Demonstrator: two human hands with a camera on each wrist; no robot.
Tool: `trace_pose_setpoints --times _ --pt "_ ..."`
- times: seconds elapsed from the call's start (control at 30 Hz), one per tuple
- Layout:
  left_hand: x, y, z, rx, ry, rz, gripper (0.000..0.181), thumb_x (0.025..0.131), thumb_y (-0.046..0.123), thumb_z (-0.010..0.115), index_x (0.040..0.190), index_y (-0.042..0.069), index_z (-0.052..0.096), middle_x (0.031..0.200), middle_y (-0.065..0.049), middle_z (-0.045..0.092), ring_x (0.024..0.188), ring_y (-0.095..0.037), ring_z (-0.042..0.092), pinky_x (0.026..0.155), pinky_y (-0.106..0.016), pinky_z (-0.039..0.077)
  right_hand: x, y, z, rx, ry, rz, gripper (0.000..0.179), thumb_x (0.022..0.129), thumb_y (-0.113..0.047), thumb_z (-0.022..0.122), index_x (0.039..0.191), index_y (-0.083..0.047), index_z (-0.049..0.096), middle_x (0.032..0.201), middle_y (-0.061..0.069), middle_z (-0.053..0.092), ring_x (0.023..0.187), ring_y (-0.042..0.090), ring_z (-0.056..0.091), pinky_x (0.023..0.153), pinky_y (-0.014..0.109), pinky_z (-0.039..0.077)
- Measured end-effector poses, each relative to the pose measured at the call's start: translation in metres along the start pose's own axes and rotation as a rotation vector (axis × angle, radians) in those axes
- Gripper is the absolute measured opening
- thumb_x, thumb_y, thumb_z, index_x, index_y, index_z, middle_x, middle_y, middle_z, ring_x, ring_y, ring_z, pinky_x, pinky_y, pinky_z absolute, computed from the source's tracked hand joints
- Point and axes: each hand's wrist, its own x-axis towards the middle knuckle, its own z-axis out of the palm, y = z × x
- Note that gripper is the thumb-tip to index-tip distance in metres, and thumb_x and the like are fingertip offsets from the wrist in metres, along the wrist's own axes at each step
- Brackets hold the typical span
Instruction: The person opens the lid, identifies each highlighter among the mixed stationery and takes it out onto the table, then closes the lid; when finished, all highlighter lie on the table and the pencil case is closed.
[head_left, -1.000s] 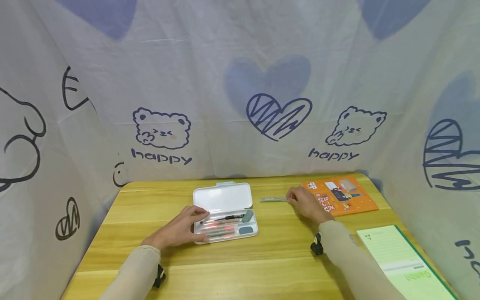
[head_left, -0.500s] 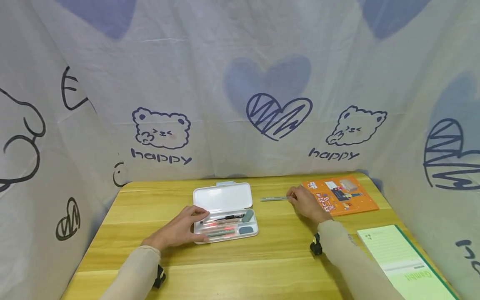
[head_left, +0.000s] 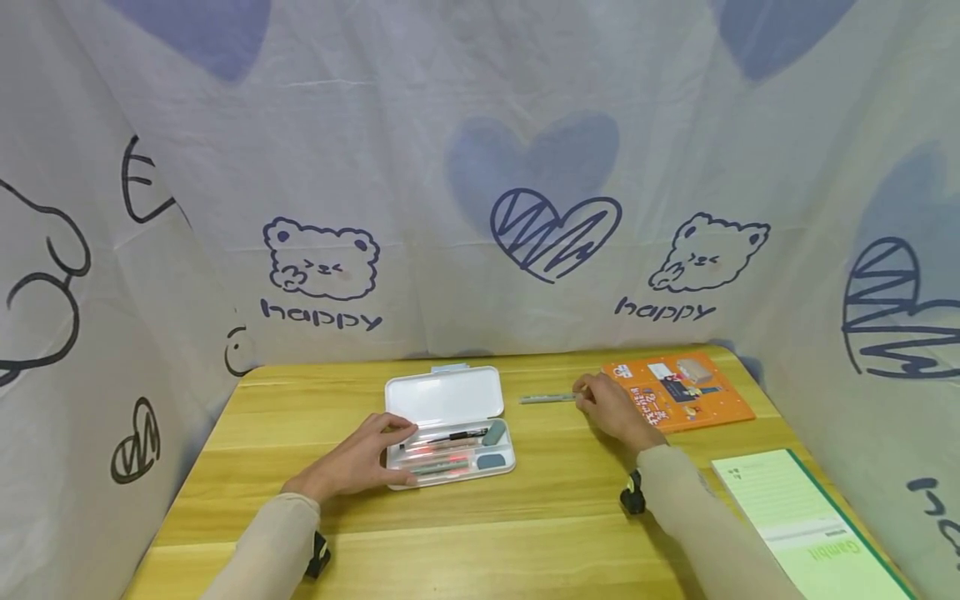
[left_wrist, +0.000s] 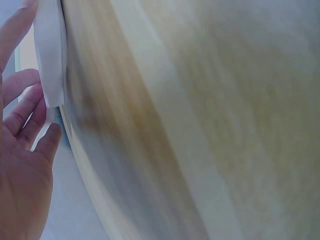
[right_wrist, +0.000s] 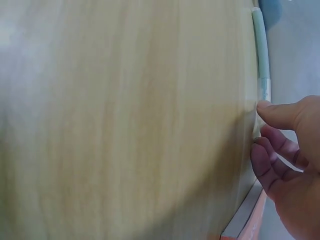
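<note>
A white pencil case (head_left: pixel 444 396) lies with its lid folded back. In its tray are a black pen (head_left: pixel 468 434), other slim pens and two grey-green pieces (head_left: pixel 491 461). My left hand (head_left: pixel 360 457) holds the case's left end, thumb at the near edge and fingers farther back; in the left wrist view the fingers bend around the white case wall (left_wrist: pixel 51 55). To the right, a slim pale green pen (head_left: pixel 546 398) lies crosswise on the table. My right hand (head_left: pixel 609 408) pinches its right end; in the right wrist view thumb and fingertips meet at the pen (right_wrist: pixel 261 45).
An orange booklet (head_left: pixel 705 400) lies just right of my right hand, partly behind it. Nearer, a pale green notepad (head_left: pixel 795 500) lies by the right edge of the wooden table (head_left: pixel 480 550). A printed white cloth (head_left: pixel 435 167) hangs behind and at both sides.
The pen shifted very slightly at its left tip, with the right hand staying on its end. The left hand and the pencil case have kept their place.
</note>
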Motion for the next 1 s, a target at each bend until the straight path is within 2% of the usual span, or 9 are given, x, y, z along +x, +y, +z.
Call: trace_pose_setpoints --times 0.17,0.3,0.4,0.5,0.6,0.7,0.83,1.0 --pt "-0.001 -0.001 -0.001 0.007 0.012 -0.006 0.095 0.09 0.06 0.084 0.16 0.005 0.053 0.16 -0.007 0.052 0.15 -0.03 0.045 0.126 -0.056 0.043 -0.001 -0.015 0.0 0.024 0.077 -0.025 0.03 0.107 -0.014 0.069 0.134 -0.002 0.069 0.108 0.012 0.063 0.094 0.025 0.06 0.082 0.044 0.055" --pt "-0.002 0.0 -0.003 0.003 0.022 -0.009 0.094 0.089 0.06 0.085 0.16 0.005 0.054 0.159 -0.006 0.053 0.149 -0.03 0.045 0.126 -0.057 0.043 0.001 -0.048 0.008 0.048 0.133 -0.123 0.026 0.105 -0.013 0.073 0.128 -0.002 0.074 0.103 0.008 0.067 0.09 0.02 0.061 0.079 0.04 0.055" --pt "-0.003 0.0 -0.004 0.001 0.022 -0.006 0.094 0.089 0.058 0.086 0.159 0.005 0.054 0.159 -0.007 0.053 0.149 -0.03 0.045 0.125 -0.057 0.043 -0.001 -0.078 0.018 0.067 0.09 -0.207 0.021 0.104 -0.013 0.075 0.123 -0.004 0.076 0.103 0.005 0.071 0.092 0.018 0.064 0.082 0.037 0.056" --pt "-0.002 0.001 -0.004 0.005 0.02 -0.002 0.093 0.09 0.058 0.086 0.159 0.004 0.054 0.159 -0.008 0.053 0.15 -0.031 0.045 0.125 -0.057 0.043 -0.006 -0.104 0.03 0.078 -0.014 -0.274 0.017 0.105 -0.015 0.073 0.119 -0.006 0.077 0.105 0.002 0.074 0.096 0.018 0.065 0.086 0.038 0.057" --pt "-0.002 0.001 -0.003 0.004 0.015 -0.007 0.094 0.09 0.058 0.085 0.16 0.005 0.054 0.16 -0.008 0.052 0.15 -0.031 0.045 0.126 -0.057 0.042 -0.011 -0.121 0.044 0.067 -0.12 -0.327 0.017 0.107 -0.017 0.071 0.121 -0.008 0.077 0.11 0.001 0.074 0.103 0.02 0.066 0.092 0.042 0.058" --pt "-0.001 0.0 -0.002 -0.003 0.014 -0.014 0.094 0.09 0.059 0.085 0.16 0.005 0.053 0.161 -0.008 0.051 0.151 -0.031 0.044 0.127 -0.057 0.041 -0.013 -0.132 0.055 0.02 -0.182 -0.371 0.021 0.109 -0.02 0.069 0.126 -0.011 0.077 0.117 0.001 0.074 0.111 0.021 0.066 0.1 0.045 0.056" --pt "-0.001 -0.001 -0.001 -0.009 0.011 -0.015 0.095 0.09 0.06 0.085 0.16 0.005 0.053 0.161 -0.008 0.051 0.151 -0.031 0.044 0.127 -0.058 0.041 -0.013 -0.139 0.065 -0.067 -0.208 -0.433 0.021 0.111 -0.021 0.067 0.127 -0.013 0.077 0.118 0.001 0.073 0.111 0.021 0.065 0.103 0.044 0.055" --pt "0.0 -0.002 0.001 -0.017 0.006 -0.016 0.095 0.09 0.061 0.085 0.16 0.006 0.053 0.161 -0.008 0.051 0.151 -0.031 0.044 0.127 -0.059 0.04 -0.011 -0.145 0.071 -0.164 -0.197 -0.474 0.018 0.11 -0.019 0.067 0.122 -0.013 0.079 0.113 0.001 0.073 0.105 0.02 0.064 0.098 0.039 0.057"
